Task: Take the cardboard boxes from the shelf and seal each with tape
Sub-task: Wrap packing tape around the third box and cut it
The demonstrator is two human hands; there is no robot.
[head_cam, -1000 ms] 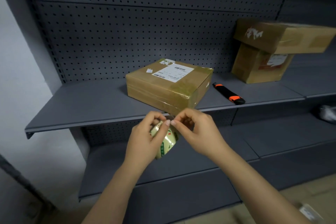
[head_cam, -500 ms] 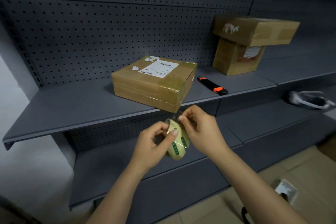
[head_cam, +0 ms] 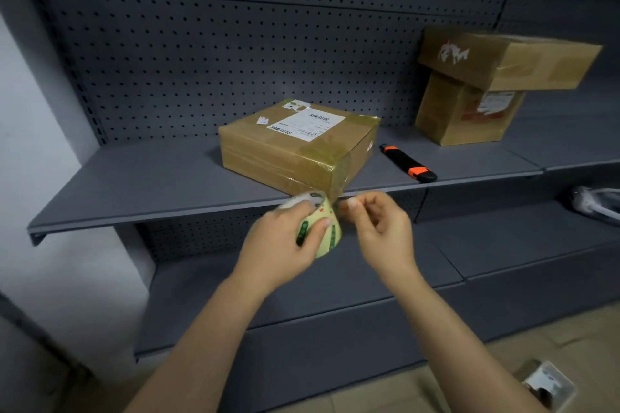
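TAPE OUT, BOX WAITING: A roll of clear packing tape with green print (head_cam: 323, 231) sits in the grip of the left hand (head_cam: 285, 240), whose fingers curl round its rim just below the front edge of the grey metal shelf (head_cam: 134, 188). The right hand (head_cam: 379, 228), just beside the roll, presses thumb against forefinger on what appears to be the tape's free end; the film is too clear to make out with certainty.

Just above and beyond both hands, a flat brown cardboard box with a white shipping label (head_cam: 295, 151) lies on the shelf, its near corner at the front edge, close over the roll. Glossy bands already cross its faces.

The step in hand looks to be drawing out a strip to seal this box. The next move likely calls for a steady pull apart, then laying the end on the box's seam and smoothing it down before the film folds on itself.

A black-and-orange utility knife (head_cam: 407, 163) lies beyond the right hand, near enough to cut with. Farther to that side, well apart, a long brown cardboard box (head_cam: 510, 57) rests crosswise on an upright brown cardboard box (head_cam: 463, 114).
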